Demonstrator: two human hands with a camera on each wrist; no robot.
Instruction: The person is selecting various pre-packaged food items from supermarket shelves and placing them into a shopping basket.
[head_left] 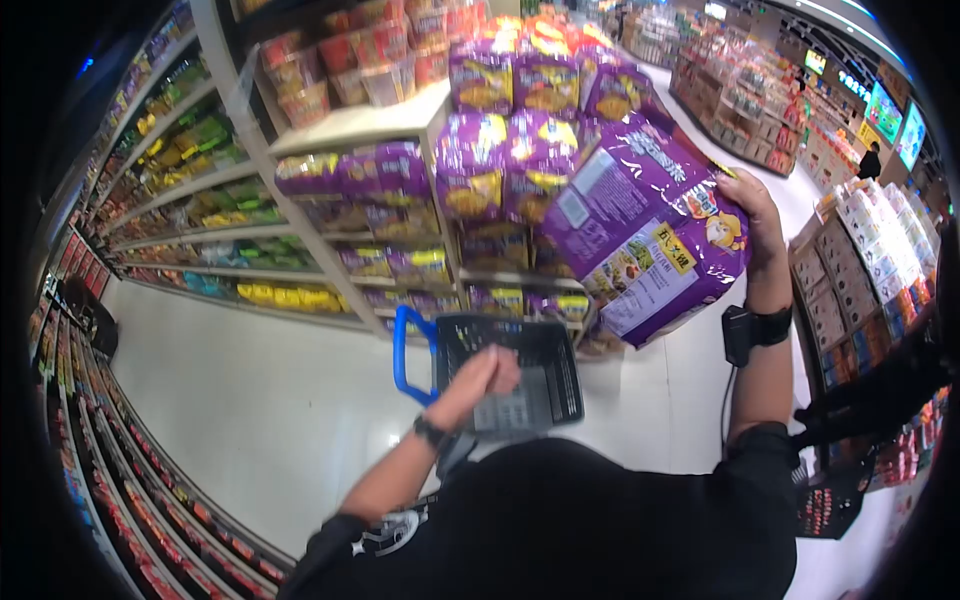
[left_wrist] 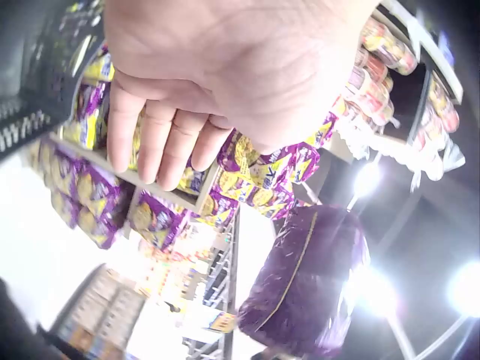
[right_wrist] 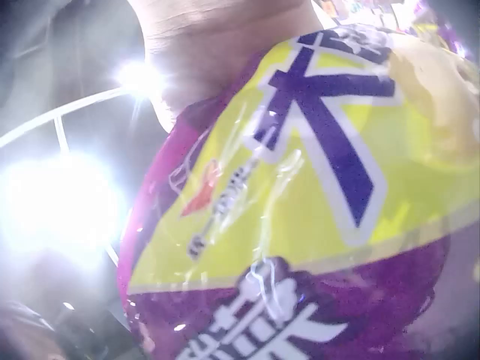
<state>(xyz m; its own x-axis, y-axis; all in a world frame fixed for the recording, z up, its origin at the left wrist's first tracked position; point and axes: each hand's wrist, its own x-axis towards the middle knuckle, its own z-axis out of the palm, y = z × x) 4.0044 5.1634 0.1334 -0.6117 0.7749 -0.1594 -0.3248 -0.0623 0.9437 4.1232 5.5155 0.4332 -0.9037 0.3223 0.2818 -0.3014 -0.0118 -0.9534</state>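
A large purple multipack is held up at the right in the head view, tilted, by my right hand, whose fingers grip its upper right edge. In the right wrist view the pack's yellow and purple front fills most of the picture, below part of the hand. My left hand is over a dark basket with a blue handle. The left wrist view shows that hand holding nothing, its fingers extended, with the purple pack apart from it.
Shelves of purple packs stand ahead, with cup noodles on a ledge above. Green and yellow packs line the left shelving. Stacked cartons stand at the right. White floor lies left of the basket.
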